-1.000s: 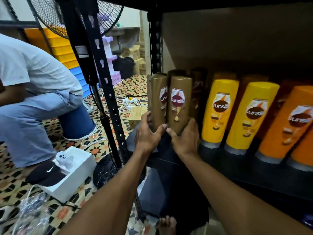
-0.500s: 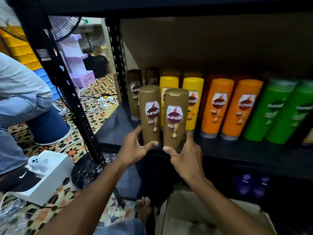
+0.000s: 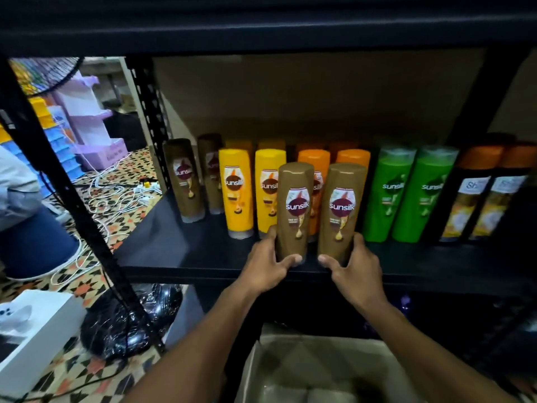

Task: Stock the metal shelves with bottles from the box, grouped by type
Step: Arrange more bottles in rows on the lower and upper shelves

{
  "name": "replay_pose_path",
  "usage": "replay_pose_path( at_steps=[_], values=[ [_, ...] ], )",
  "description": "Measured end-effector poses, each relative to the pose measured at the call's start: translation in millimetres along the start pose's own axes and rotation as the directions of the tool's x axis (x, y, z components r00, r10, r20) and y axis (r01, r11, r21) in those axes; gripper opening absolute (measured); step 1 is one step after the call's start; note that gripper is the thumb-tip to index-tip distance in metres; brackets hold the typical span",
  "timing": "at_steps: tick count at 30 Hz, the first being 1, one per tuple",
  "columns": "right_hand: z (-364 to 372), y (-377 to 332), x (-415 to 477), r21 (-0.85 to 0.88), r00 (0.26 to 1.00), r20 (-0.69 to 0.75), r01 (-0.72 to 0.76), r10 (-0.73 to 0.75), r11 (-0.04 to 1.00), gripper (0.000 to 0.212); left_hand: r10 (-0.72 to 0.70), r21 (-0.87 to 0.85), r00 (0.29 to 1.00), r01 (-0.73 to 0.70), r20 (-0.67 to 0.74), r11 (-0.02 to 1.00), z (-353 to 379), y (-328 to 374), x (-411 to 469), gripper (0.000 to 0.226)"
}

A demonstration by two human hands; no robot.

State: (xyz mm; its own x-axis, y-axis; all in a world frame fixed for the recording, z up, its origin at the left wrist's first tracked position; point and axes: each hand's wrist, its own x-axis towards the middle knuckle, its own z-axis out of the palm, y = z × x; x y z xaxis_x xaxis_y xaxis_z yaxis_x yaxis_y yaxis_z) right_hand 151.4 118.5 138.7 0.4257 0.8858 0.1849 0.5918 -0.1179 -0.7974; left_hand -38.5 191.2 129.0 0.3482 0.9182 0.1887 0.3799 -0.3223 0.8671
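Left hand (image 3: 266, 267): grips left brown bottle (image 3: 294, 210)
Right hand (image 3: 356, 267): grips right brown bottle (image 3: 340, 210)
Box (image 3: 313, 359), lower centre: contents too blurred

We see smooth, glossy plastic on the two brown bottles (image 3: 293, 210). The shelf (image 3: 174, 248) looks like matt black metal, the box (image 3: 319, 341) like plain matt cardboard.

Two brown bottles are held upright, side by side, over the front of the metal shelf (image 3: 180, 251). The left bottle (image 3: 295, 210) is gripped low by the left hand (image 3: 267, 267), and the right bottle (image 3: 341, 212) by the right hand (image 3: 356, 266).
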Motion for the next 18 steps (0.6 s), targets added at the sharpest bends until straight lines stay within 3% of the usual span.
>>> replay_pose_path(
  at_steps=[3,6,10,13,18],
  values=[
    [2.0,0.8,-1.1,0.03,1.0,0.007,-0.007,0.007,1.0,0.07,-0.006,-0.02,1.0,0.006,0.005,1.0,1.2,0.2,-1.1,0.078],
    [1.2,-2.7,-20.0,0.097,0.993,-0.114,0.007,0.005,0.995,0.099,0.0,-0.02,1.0,0.0,0.015,1.0,0.8,-0.7,-6.1,0.076],
    [9.7,-19.5,-63.7,0.111,0.943,-0.292,0.201,-0.161,0.973,0.082,-0.02,-0.041,0.999,0.019,-0.033,0.999,-12.8,-4.6,-21.1,0.084],
    [31.2,-38.8,-82.1,0.109,0.922,-0.236,0.339,-0.307,0.935,0.066,-0.017,-0.008,0.998,0.016,-0.058,1.0,-38.2,-11.3,-36.1,0.078],
    [77.4,-95.8,-87.3,0.172,0.89,0.001,0.449,-0.456,0.877,0.057,-0.033,0.064,0.988,0.043,-0.152,0.997,-102.7,-31.1,-53.1,0.06]
  ],
)
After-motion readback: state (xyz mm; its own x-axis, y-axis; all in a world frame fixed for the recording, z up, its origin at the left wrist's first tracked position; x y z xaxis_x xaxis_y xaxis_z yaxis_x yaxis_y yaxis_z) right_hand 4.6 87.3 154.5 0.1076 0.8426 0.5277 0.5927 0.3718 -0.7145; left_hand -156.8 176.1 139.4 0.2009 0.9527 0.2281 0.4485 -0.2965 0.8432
